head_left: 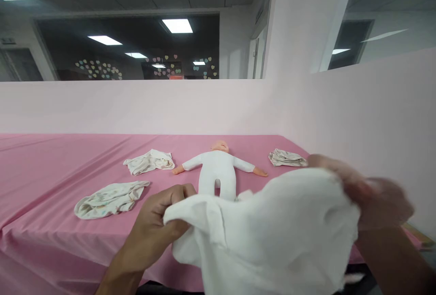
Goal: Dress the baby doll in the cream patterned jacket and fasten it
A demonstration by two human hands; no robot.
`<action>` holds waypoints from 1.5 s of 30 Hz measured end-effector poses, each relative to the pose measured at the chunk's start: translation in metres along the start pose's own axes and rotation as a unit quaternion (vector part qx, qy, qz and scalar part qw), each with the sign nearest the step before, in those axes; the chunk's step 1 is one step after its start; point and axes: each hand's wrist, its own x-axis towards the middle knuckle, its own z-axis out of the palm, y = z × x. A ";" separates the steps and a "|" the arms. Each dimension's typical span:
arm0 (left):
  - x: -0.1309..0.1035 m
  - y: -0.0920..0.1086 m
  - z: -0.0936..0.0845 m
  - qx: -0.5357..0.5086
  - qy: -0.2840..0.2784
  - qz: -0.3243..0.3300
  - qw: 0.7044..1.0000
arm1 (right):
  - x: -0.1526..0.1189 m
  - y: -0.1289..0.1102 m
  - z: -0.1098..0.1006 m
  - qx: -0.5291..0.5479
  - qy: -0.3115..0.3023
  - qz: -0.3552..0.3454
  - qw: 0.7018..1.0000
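A white cloth garment (272, 231) hangs stretched between my two hands in front of the table. My left hand (160, 222) is closed on its left edge, thumb and fingers pinching the fabric. On the other side my right hand (368, 190), smeared by motion, grips the upper right edge. Behind the garment a baby doll (218, 167) in a white long-sleeved suit lies on its back with arms spread. The held fabric hides the doll's lower legs.
The pink-covered table (51, 172) reaches a pale wall with windows. A patterned cloth (150, 162) and another patterned cloth (111, 199) lie left of the doll; a folded cloth (286, 157) lies to its right.
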 end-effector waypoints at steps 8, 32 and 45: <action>-0.010 0.018 0.031 0.203 -0.039 0.050 0.977 | 0.002 -0.016 0.081 -0.088 -0.190 0.080 0.974; 0.040 0.038 -0.029 0.411 -0.045 -0.066 0.908 | 0.020 -0.016 0.053 -0.094 0.093 0.055 0.990; 0.045 0.042 -0.078 0.512 -0.037 -0.074 0.855 | 0.031 -0.011 0.033 -0.224 0.147 0.060 0.962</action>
